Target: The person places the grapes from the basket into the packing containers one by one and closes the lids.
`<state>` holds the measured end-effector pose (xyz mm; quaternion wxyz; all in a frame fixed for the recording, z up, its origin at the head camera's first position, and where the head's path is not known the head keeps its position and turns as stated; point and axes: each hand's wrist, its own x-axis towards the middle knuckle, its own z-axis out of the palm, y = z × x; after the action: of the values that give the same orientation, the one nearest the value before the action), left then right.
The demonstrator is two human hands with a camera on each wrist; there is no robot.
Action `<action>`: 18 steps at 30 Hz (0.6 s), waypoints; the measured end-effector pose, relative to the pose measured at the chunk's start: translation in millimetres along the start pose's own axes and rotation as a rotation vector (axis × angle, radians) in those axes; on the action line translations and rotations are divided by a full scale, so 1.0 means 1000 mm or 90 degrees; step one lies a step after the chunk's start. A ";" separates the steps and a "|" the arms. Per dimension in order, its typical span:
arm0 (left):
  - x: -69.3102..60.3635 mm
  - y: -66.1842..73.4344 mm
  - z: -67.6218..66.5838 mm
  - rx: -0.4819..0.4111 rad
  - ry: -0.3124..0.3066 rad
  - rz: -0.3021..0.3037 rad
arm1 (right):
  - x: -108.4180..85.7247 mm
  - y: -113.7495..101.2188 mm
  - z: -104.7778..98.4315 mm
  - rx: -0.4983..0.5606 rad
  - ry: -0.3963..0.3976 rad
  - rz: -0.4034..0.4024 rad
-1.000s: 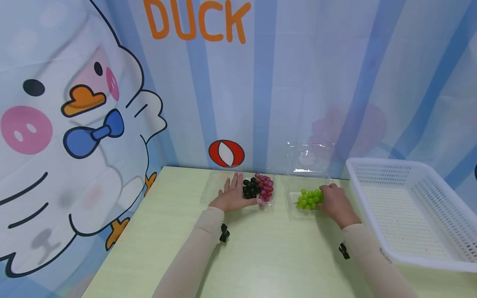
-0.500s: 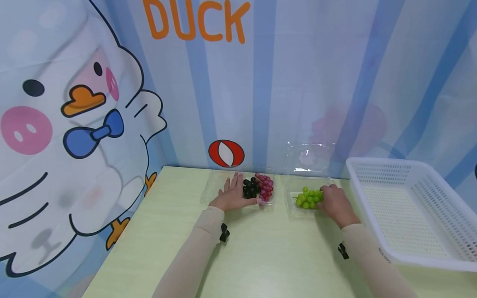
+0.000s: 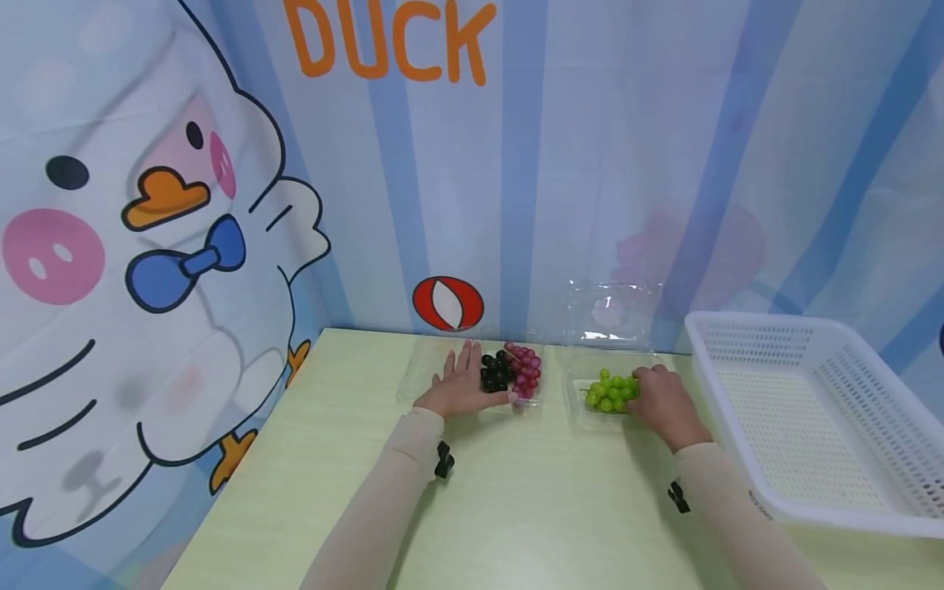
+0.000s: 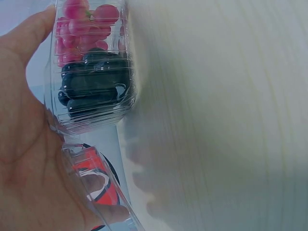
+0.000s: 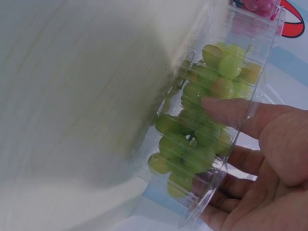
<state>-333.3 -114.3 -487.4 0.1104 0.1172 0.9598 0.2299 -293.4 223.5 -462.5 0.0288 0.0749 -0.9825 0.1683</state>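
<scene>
Compared with a second ago, the bunch of green grapes [image 3: 612, 393] has turned slightly, its stem end now higher; the left hand [image 3: 459, 389], the white basket [image 3: 804, 438] and both clear containers lie as they did. Taking the basket as landmark, there is one of it, and two containers to its left. The nearer container [image 3: 590, 420] sits just left of the basket, its lid raised at the back, and bears the one green bunch. The right hand [image 3: 667, 406], between that bunch and the basket, pinches the grapes, thumb laid over them from the rim. The farther container [image 3: 424, 377], well left of the basket, bears two bunches: one of red grapes [image 3: 525, 369] on the side toward the basket, one of black grapes [image 3: 496, 374] on the side away from it. The left hand rests at this container, fingers straight and thumb spread wide toward the basket, touching the plastic.
</scene>
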 end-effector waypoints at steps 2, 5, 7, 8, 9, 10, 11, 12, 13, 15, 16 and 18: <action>-0.001 0.000 0.000 -0.001 -0.001 0.000 | 0.000 0.000 0.000 0.002 0.001 0.001; -0.002 0.001 -0.002 -0.001 0.000 0.002 | 0.000 0.000 0.001 0.002 0.005 0.001; -0.002 0.002 -0.003 0.000 0.000 0.004 | 0.000 0.000 0.001 0.003 0.008 0.003; -0.002 0.002 -0.003 0.001 -0.001 0.004 | 0.000 0.000 0.001 0.002 0.009 0.002; -0.003 0.002 -0.003 0.001 0.000 0.005 | 0.000 -0.001 0.001 0.002 0.009 0.002; -0.003 0.002 -0.004 0.001 0.000 0.004 | 0.000 -0.001 0.001 0.001 0.008 0.004; -0.003 0.002 -0.004 0.002 -0.001 0.004 | 0.000 -0.001 0.000 0.001 0.007 0.004; -0.003 0.002 -0.004 0.003 -0.001 0.004 | 0.000 -0.001 0.000 0.001 0.006 0.005; -0.004 0.002 -0.004 0.005 0.000 0.004 | 0.000 -0.001 0.000 0.000 0.005 0.006; -0.004 0.002 -0.004 0.005 0.003 0.007 | 0.000 -0.002 0.000 -0.001 0.003 0.008; -0.004 0.003 -0.004 0.005 0.003 0.007 | 0.000 -0.002 0.000 -0.002 0.003 0.009; -0.004 0.003 -0.004 0.006 0.004 0.009 | 0.000 -0.002 0.000 -0.005 0.004 0.009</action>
<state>-329.7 -114.9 -482.1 0.1050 0.1239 0.9604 0.2265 -293.2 221.5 -461.8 0.0307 0.0672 -0.9835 0.1652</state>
